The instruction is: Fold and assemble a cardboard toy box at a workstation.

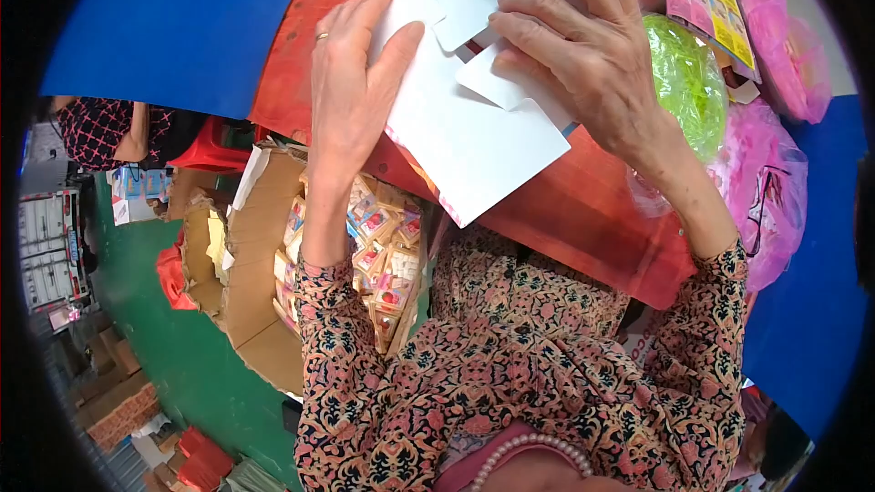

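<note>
A white-faced cardboard box (474,159) with loose flaps is tilted in front of me above the red table (538,191). Along its left side, my left hand (351,77) grips it, thumb on the white face and fingers around the edge. My right hand (592,59) bends over the upper right flaps, its fingertips on the card and its thumb partly hidden beneath. Between the hands, the flaps part around a small dark gap. A strip of coloured print shows along the box's lower left edge.
Left of my lap, an open brown carton (273,273) holds many small packs (387,264) with wooden-looking pieces. On the right lie a green plastic bag (684,82), pink plastic bags (761,182) and printed cards (697,0). Another person (114,132) sits at far left near a red stool (214,146).
</note>
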The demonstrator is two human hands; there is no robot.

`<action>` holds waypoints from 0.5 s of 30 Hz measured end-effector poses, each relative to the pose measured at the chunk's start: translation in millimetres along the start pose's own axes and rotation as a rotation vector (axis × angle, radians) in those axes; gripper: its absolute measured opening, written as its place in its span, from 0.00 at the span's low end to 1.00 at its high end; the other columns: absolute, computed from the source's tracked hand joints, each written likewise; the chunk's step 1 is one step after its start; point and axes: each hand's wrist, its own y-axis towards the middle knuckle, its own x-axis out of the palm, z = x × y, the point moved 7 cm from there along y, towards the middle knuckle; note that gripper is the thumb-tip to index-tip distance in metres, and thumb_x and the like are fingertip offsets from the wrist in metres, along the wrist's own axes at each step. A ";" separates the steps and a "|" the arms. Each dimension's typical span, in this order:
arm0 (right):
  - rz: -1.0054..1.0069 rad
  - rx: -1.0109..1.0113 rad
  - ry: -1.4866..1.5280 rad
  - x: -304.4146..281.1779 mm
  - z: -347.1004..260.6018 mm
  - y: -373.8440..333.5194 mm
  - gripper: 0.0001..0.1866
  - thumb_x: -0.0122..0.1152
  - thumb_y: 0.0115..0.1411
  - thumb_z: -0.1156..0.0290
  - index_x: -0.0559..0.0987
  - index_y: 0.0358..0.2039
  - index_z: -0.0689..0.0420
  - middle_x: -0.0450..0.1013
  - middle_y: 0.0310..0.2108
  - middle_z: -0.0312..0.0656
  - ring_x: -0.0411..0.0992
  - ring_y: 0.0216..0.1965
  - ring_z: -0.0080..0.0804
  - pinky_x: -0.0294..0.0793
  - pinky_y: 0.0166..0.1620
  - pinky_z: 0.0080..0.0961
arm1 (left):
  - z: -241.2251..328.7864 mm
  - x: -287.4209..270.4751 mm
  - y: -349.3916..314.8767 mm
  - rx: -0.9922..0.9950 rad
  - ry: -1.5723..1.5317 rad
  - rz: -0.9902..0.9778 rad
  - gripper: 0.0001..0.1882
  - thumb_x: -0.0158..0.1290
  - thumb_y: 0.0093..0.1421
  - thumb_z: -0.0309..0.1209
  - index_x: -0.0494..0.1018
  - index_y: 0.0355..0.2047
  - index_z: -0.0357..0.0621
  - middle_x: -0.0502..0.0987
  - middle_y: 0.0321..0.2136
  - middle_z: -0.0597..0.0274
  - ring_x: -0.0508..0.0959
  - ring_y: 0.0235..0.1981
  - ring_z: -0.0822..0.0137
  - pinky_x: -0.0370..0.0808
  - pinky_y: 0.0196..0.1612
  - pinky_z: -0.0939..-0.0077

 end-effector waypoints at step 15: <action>-0.477 0.326 0.336 -33.6 -34.7 47.9 0.19 0.61 0.39 0.72 0.77 0.35 0.62 0.73 0.35 0.40 0.73 0.38 0.35 0.76 0.37 0.27 | 52.2 8.5 -54.7 0.272 0.478 -0.454 0.55 0.59 0.46 0.61 0.57 0.64 0.32 0.53 0.67 0.43 0.51 0.69 0.47 0.48 0.67 0.42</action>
